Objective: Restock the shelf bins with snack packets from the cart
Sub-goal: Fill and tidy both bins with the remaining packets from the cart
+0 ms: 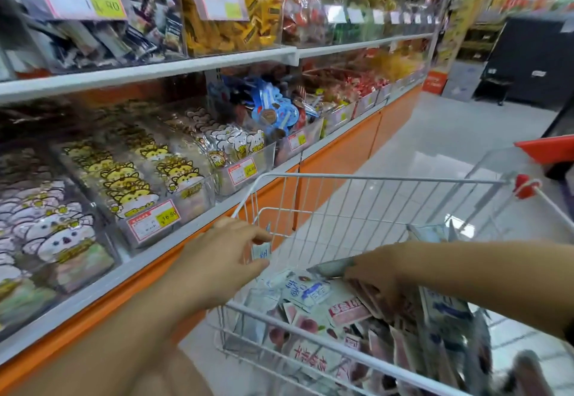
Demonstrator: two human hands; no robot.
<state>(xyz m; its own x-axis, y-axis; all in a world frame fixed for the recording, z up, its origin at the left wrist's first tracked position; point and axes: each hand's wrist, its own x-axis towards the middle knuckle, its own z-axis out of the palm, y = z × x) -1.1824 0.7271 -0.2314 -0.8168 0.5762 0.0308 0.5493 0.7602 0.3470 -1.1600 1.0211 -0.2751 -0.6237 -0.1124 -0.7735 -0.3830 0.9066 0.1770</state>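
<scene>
Now: snack packets [310,294] gripped in cart [372,179]

Several snack packets in the cart are gripped by the curled fingers of the right hand [377,274]. The left hand [223,255] is held loosely curved at the cart's corner, near the shelf bins [149,196]; whether anything is pinched cannot be told.

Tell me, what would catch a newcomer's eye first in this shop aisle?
The wire cart at the bottom right stands out first, heaped with snack packets in white, blue and pink. To its left, clear shelf bins hold rows of cat-face packets. On the shelf above them sits a bin full of yellow packets.
</scene>
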